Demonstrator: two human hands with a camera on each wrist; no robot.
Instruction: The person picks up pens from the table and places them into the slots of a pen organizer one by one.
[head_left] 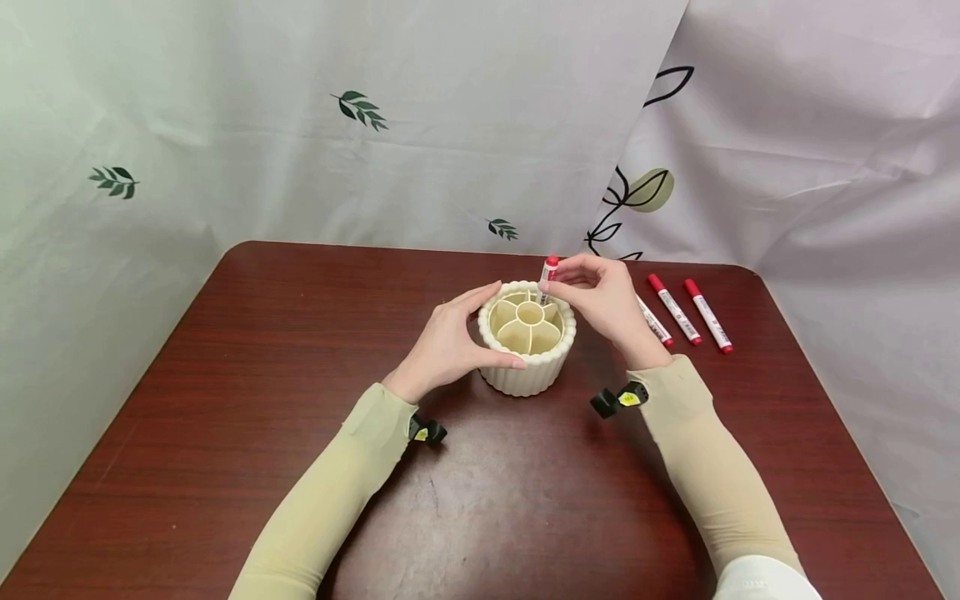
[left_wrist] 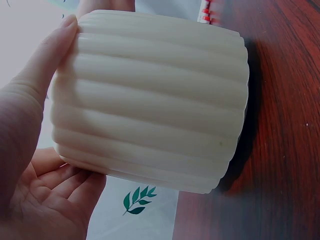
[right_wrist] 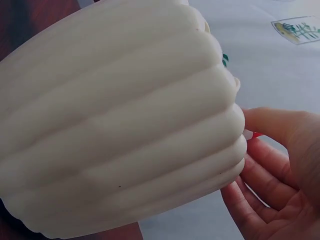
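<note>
A cream, ribbed pen holder point(head_left: 527, 379) with a scalloped rim stands upright on the table, its inside split into petal-shaped compartments around a round middle one. My left hand point(head_left: 450, 337) holds it from the left, thumb across the front of the rim and fingers on the far side. Between thumb and fingers, my right hand point(head_left: 606, 302) pinches a white marker point(head_left: 547, 275) with a red cap, cap up. The marker's lower end is inside a rear compartment, hidden by the walls. In the right wrist view, the pen holder point(right_wrist: 120, 120) hides most of the marker.
Three more red-and-white markers lie on the dark red wooden table point(head_left: 225, 417) right of the holder: one marker point(head_left: 655, 322) partly behind my right hand, a middle marker point(head_left: 675, 310) and an outer marker point(head_left: 708, 315). A pale leaf-print curtain point(head_left: 420, 167) hangs behind the table.
</note>
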